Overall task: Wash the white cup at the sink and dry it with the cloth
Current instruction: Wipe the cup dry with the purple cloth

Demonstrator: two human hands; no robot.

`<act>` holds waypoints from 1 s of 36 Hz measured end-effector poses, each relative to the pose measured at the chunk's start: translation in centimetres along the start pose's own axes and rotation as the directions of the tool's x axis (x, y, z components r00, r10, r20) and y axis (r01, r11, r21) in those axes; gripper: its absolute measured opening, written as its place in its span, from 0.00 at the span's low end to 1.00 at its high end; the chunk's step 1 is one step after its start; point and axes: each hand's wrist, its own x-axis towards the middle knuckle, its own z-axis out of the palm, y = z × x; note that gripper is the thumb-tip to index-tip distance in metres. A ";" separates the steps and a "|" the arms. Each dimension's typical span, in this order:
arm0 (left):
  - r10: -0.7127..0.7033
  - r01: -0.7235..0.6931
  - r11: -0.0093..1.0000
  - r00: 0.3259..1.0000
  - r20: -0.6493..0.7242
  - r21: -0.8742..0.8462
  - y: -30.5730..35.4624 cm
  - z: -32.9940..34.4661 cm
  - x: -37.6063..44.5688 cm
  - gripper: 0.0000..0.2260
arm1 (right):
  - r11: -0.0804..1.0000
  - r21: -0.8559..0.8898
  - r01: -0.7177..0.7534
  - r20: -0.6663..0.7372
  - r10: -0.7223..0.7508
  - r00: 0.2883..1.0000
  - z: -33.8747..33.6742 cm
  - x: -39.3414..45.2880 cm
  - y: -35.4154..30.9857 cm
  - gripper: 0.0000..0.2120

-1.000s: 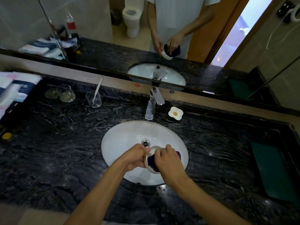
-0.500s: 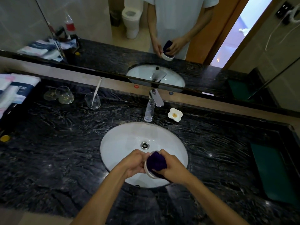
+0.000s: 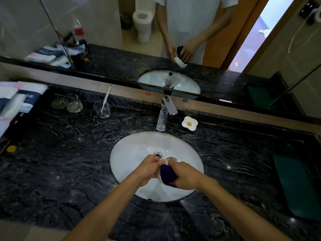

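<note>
Your way out left crosses bare counter [image 3: 69,162]; the tap [image 3: 163,117] stands behind the basin [image 3: 132,153], the green mat [image 3: 298,185] lies right.

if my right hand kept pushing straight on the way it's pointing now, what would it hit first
Probably the white cup: the right hand is pressing the purple cloth into its mouth, toward the left hand behind. Depth is unclear.

White cup [image 3: 160,178] tilted over sink [image 3: 132,153] (purple cloth [image 3: 167,173] inside).

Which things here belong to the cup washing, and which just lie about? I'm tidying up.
In use: cup, cloth, sink, left hand, right hand.
Lying about: tap, glass with stick, glass bowls, flower dish, towels.
</note>
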 end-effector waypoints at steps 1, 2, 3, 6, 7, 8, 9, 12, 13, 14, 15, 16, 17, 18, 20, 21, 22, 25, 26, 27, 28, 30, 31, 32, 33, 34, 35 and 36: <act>-0.010 0.010 1.000 1.000 -0.013 -0.004 -0.5 0.2 0.0 0.10 | 0.992 0.118 -0.049 -0.015 0.051 0.999 0.5 0.1 0.2 0.24; -0.020 0.020 1.000 1.000 -0.022 -0.022 -0.8 0.3 -0.1 0.11 | 0.964 0.249 -0.098 -0.035 0.110 0.993 1.0 0.2 0.2 0.25; -0.032 0.031 0.998 0.999 -0.024 -0.058 -1.1 0.4 -0.3 0.13 | 0.908 0.394 -0.143 -0.054 0.178 0.983 1.5 0.1 0.1 0.25; -0.066 0.063 0.981 0.998 -0.012 -0.186 -1.8 0.8 -0.4 0.14 | 0.680 0.708 -0.188 -0.086 0.348 0.933 3.1 0.0 -0.3 0.25; -0.072 0.065 0.973 0.997 -0.024 -0.222 -2.0 0.9 -0.4 0.13 | 0.681 0.710 -0.177 -0.113 0.359 0.926 3.6 -0.1 -0.6 0.27; -0.075 0.063 0.968 0.996 -0.042 -0.243 -2.0 1.1 -0.5 0.13 | 0.724 0.670 -0.162 -0.147 0.343 0.928 4.0 -0.2 -0.9 0.31; -0.075 0.059 0.967 0.996 -0.058 -0.250 -2.0 1.2 -0.5 0.13 | 0.795 0.588 -0.146 -0.188 0.310 0.932 4.5 -0.4 -1.2 0.33; -0.063 0.048 0.971 0.996 -0.056 -0.236 -1.7 1.2 -0.6 0.15 | 0.971 0.197 -0.135 -0.357 0.199 0.913 5.2 -0.6 -1.6 0.31; -0.055 0.042 0.972 0.997 -0.051 -0.233 -1.6 1.0 -0.6 0.14 | 0.988 0.091 -0.121 -0.392 0.148 0.908 5.1 -0.6 -1.5 0.30; -0.049 0.037 0.972 0.998 -0.049 -0.232 -1.5 0.8 -0.6 0.14 | 0.995 0.020 -0.094 -0.399 0.094 0.912 4.9 -0.6 -1.2 0.28; -0.044 0.032 0.971 0.998 -0.047 -0.237 -1.4 0.5 -0.4 0.14 | 0.998 -0.040 -0.056 -0.384 0.036 0.922 4.6 -0.6 -0.7 0.27; -0.040 0.028 0.970 0.998 -0.044 -0.240 -1.2 0.2 -0.4 0.14 | 0.994 -0.107 -0.005 -0.361 -0.034 0.932 4.2 -0.5 -0.2 0.26; -0.033 0.023 0.970 0.999 -0.040 -0.243 -1.0 0.0 -0.4 0.13 | 0.982 -0.182 0.054 -0.328 -0.112 0.938 3.9 -0.4 0.5 0.25; -0.027 0.018 0.970 0.999 -0.032 -0.241 -0.8 -0.3 -0.4 0.12 | 0.960 -0.257 0.114 -0.293 -0.190 0.937 3.5 -0.4 1.2 0.25; -0.014 0.011 0.972 1.000 -0.012 -0.235 -0.5 -0.5 -0.5 0.11 | 0.906 -0.374 0.199 -0.240 -0.301 0.923 3.0 -0.4 2.5 0.27; -0.010 0.008 0.971 1.000 -0.008 -0.237 -0.5 -0.5 -0.5 0.11 | 0.887 -0.407 0.216 -0.229 -0.328 0.916 2.9 -0.3 2.9 0.28; -0.009 0.006 0.970 1.000 -0.012 -0.244 -0.4 -0.4 -0.6 0.11 | 0.880 -0.420 0.222 -0.228 -0.339 0.913 2.9 -0.3 3.2 0.29; -0.003 -0.006 0.964 0.999 -0.035 -0.265 -0.2 0.3 -0.8 0.11 | 0.942 -0.283 0.180 -0.332 -0.272 0.903 3.8 -0.3 2.7 0.27; 0.001 -0.013 0.963 0.999 -0.044 -0.268 -0.2 0.5 -0.9 0.11 | 0.976 -0.158 0.148 -0.394 -0.200 0.897 4.3 -0.3 2.2 0.25; 0.003 -0.017 0.963 0.999 -0.052 -0.271 -0.2 0.8 -0.9 0.10 | 0.993 -0.014 0.114 -0.453 -0.108 0.885 4.9 -0.3 1.6 0.24; 0.004 -0.020 0.963 0.998 -0.061 -0.269 -0.3 1.1 -1.0 0.10 | 0.989 0.125 0.073 -0.498 -0.001 0.867 5.4 -0.4 0.8 0.23; 0.004 -0.020 0.967 0.998 -0.064 -0.256 -0.5 1.4 -1.1 0.10 | 0.962 0.273 0.008 -0.540 0.146 0.829 6.5 -0.3 -0.3 0.23; 0.005 -0.021 0.968 0.998 -0.062 -0.250 -0.6 1.5 -1.1 0.10 | 0.960 0.280 -0.006 -0.548 0.165 0.820 6.9 -0.3 -0.7 0.23; 0.006 -0.021 0.968 0.998 -0.061 -0.250 -0.6 1.4 -1.2 0.10 | 0.966 0.260 -0.008 -0.552 0.155 0.819 7.2 -0.3 -0.9 0.22; 0.005 -0.020 0.967 0.998 -0.059 -0.255 -0.7 1.2 -1.3 0.10 | 0.977 0.212 -0.004 -0.551 0.123 0.825 7.3 -0.4 -1.0 0.21; 0.007 -0.020 0.964 0.999 -0.050 -0.266 -0.8 1.0 -1.4 0.09 | 0.988 0.152 0.006 -0.541 0.078 0.838 7.2 -0.6 -0.9 0.21; 0.015 -0.021 0.960 1.000 -0.026 -0.279 -0.8 0.6 -1.7 0.09 | 0.995 0.093 0.025 -0.524 0.027 0.851 7.0 -0.7 -0.6 0.21; 0.022 -0.017 0.956 1.000 0.015 -0.293 -0.7 0.2 -1.9 0.08 | 0.997 0.050 0.050 -0.501 -0.018 0.865 6.7 -0.9 -0.3 0.21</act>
